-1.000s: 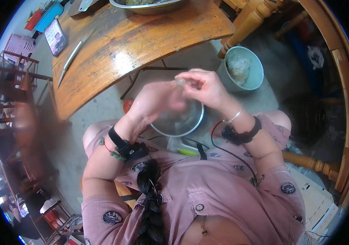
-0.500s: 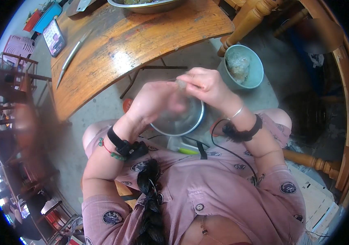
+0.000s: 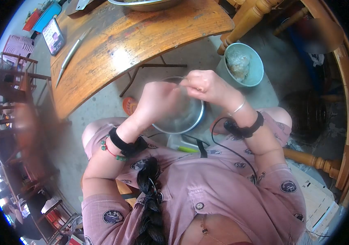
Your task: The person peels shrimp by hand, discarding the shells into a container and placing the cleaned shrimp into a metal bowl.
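My right hand (image 3: pixel 207 85) is closed in a pinch above a metal basin (image 3: pixel 178 132) that stands on the floor between my legs. Something small and pale shows at its fingertips, too blurred to name. Close beside it, my left hand (image 3: pixel 158 102) is smeared by motion, and its fingers do not show clearly. The two hands meet, or nearly meet, over the far part of the basin. What lies inside the basin is mostly hidden and blurred.
A pale green bucket (image 3: pixel 260 67) holding a clear plastic bag (image 3: pixel 238 63) stands beyond my right hand. On the wooden table (image 3: pixel 158 45) ahead are a knife (image 3: pixel 69 59), a phone (image 3: pixel 53 36) and a metal bowl (image 3: pixel 150 5). A black cable (image 3: pixel 240 157) hangs from my right wrist.
My left hand has shifted slightly and its fingers are more blurred. The right hand stays pinched in nearly the same place. The small pale thing shows less clearly now.
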Demonstrator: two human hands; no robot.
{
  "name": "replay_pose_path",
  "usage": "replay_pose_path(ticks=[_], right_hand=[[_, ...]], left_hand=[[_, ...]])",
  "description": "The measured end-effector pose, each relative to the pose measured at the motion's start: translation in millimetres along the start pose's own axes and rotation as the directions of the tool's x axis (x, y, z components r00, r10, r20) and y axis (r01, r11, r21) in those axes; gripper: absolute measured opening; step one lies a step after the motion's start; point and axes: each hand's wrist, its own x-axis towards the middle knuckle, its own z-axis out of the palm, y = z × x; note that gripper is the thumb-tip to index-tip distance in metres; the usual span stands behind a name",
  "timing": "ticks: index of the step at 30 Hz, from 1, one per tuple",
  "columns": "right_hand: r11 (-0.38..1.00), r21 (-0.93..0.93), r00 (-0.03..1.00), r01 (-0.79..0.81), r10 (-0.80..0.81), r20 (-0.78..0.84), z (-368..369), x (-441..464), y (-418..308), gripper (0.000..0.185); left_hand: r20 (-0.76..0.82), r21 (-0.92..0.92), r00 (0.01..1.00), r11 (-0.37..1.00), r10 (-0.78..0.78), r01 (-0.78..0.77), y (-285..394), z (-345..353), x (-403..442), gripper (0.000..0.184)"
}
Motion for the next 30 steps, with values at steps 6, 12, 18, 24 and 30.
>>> replay_pose_path(ticks=[6,12,18,24,30], right_hand=[[0.809,0.421,0.898,-0.411,0.44,0.032,9.0,0.8,-10.1,0.016],[0.282,0.807,0.69,-0.518,0.696,0.199,28.2,-2.8,-4.0,0.017],[0.233,0.813,0.715,-0.534,0.638,0.287,3.7,5.6,-5.5,0.02],[0.245,0.817,0.756,-0.522,0.576,0.311,3.2,0.4,1.6,0.019],[0.233,0.783,0.713,-0.577,0.612,0.343,0.7,-1.6,-2.8,0.018]], left_hand=[[-0.145,0.373,0.917,0.879,0.371,-0.297,11.3,2.4,-1.8,0.016],[-0.222,0.325,0.914,0.91,0.34,-0.259,10.9,0.2,-0.2,0.016],[-0.207,0.392,0.901,0.876,0.381,-0.28,10.0,-7.6,0.5,0.015],[-0.245,0.343,0.851,0.862,0.465,-0.372,6.7,-2.6,5.4,0.018],[-0.081,0.358,0.802,0.768,0.592,-0.531,23.4,-10.3,1.8,0.026]])
